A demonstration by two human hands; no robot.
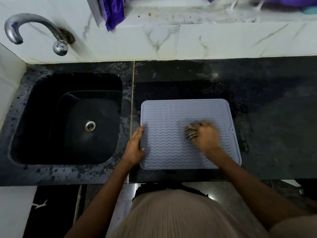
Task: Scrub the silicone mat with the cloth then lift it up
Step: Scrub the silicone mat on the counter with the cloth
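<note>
A pale blue-grey silicone mat with wavy ridges lies flat on the wet black counter. My right hand presses a bunched striped cloth onto the mat's right middle; the hand is blurred with motion. My left hand grips the mat's left edge, with the thumb on top of the mat and the fingers along the rim.
A black sink with a metal drain is set into the counter to the left of the mat. A chrome tap curves over it from the marbled wall. A purple cloth hangs on the ledge behind.
</note>
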